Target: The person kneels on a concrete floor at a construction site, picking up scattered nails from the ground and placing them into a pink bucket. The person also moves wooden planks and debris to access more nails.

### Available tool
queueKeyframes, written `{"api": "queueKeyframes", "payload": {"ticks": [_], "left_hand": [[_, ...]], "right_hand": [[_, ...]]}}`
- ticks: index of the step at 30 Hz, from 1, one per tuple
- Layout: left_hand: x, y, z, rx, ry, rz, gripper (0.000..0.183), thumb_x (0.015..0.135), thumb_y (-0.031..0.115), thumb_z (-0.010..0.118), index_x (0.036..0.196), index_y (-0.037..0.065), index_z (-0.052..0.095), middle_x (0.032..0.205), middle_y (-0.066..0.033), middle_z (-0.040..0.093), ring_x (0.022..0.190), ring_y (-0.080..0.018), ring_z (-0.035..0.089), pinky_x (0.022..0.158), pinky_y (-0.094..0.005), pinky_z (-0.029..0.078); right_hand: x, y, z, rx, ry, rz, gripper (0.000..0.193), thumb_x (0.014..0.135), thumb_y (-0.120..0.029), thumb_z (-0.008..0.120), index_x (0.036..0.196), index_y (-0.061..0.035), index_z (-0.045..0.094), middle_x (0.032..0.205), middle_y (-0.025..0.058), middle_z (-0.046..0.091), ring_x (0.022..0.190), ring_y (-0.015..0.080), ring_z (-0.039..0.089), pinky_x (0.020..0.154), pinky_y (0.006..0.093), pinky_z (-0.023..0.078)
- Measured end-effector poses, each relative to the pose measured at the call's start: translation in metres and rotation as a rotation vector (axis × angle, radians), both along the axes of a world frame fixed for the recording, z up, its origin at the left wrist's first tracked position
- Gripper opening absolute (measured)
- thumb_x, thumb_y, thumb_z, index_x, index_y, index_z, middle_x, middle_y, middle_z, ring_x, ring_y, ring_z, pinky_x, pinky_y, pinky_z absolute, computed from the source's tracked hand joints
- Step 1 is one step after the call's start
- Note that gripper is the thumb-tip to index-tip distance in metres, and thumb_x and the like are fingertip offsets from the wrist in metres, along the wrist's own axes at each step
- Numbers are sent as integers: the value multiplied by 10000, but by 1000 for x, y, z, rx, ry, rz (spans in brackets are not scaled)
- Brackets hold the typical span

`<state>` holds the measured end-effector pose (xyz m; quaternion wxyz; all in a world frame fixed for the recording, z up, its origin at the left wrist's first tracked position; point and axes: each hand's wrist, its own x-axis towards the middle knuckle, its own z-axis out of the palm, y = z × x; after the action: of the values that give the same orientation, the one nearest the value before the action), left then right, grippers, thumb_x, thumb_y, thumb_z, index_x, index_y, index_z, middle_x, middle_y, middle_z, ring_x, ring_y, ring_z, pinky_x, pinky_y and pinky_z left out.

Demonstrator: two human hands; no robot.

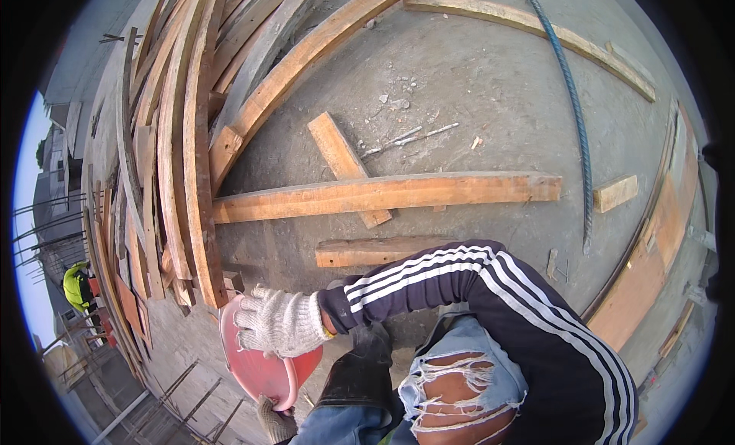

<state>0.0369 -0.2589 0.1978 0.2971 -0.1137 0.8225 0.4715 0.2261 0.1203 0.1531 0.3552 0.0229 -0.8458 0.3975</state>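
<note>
A red plastic bucket (259,367) is tipped at the lower left, its pale pink rim turned partly toward me. My left hand (277,422), in a knitted glove, has its fingers closed at the bucket's near rim. From the right, my striped dark sleeve reaches across to my right hand (279,322), in a whitish knitted glove. That hand lies over the bucket's far side, its fingers bent down at the mouth; what they hold, if anything, is hidden. Just beyond is a short wood block (375,252) on the concrete.
Long timbers (200,154) are piled at the left. A long beam (398,194) crosses a shorter board (337,150) ahead. A ribbed steel bar (570,93) and a wood block (616,193) lie at the right. Another person in a bright yellow jacket (76,288) is at the far left.
</note>
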Motion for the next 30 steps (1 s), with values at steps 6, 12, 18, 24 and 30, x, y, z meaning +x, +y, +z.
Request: {"api": "queueKeyframes", "payload": {"ticks": [6, 12, 18, 24, 30], "left_hand": [[-9, -3, 8, 10, -68, -97, 315, 995, 387, 682, 891, 115, 561, 784, -55, 610, 518, -187, 551, 435, -310, 430], [-24, -49, 7, -109, -145, -135, 227, 970, 300, 658, 914, 95, 580, 783, -11, 608, 570, -149, 570, 479, -300, 464], [-39, -85, 12, -151, -135, -166, 205, 963, 284, 655, 910, 100, 583, 777, -7, 608, 584, -143, 580, 494, -305, 474], [-65, -41, 76, -15, 121, -391, 183, 956, 268, 652, 906, 105, 586, 771, -3, 607, 598, -137, 589, 508, -309, 484], [-44, 131, 115, 285, 399, -504, 144, 950, 228, 635, 915, 98, 585, 746, -9, 608, 553, -133, 598, 458, -296, 485]], "right_hand": [[102, 70, -51, -317, 32, -444, 317, 936, -175, 665, 1212, -25, 623, 1070, 209, 610, 1019, 403, 635, 878, 489, 537], [240, 158, -87, -296, -369, -833, 223, 932, -147, 754, 1071, -44, 614, 954, 117, 639, 793, 260, 652, 736, 399, 532], [323, 170, -81, -495, -638, -945, 185, 903, -199, 778, 978, -53, 692, 956, 119, 682, 892, 304, 681, 784, 412, 524], [339, 128, -89, -126, -857, -719, 591, 923, -539, 736, 1196, -15, 702, 1151, 184, 664, 1058, 340, 659, 903, 445, 524], [310, 96, -103, -53, -863, -692, 742, 948, -611, 665, 1347, 14, 627, 1275, 228, 600, 1209, 406, 591, 1049, 496, 474]]}}
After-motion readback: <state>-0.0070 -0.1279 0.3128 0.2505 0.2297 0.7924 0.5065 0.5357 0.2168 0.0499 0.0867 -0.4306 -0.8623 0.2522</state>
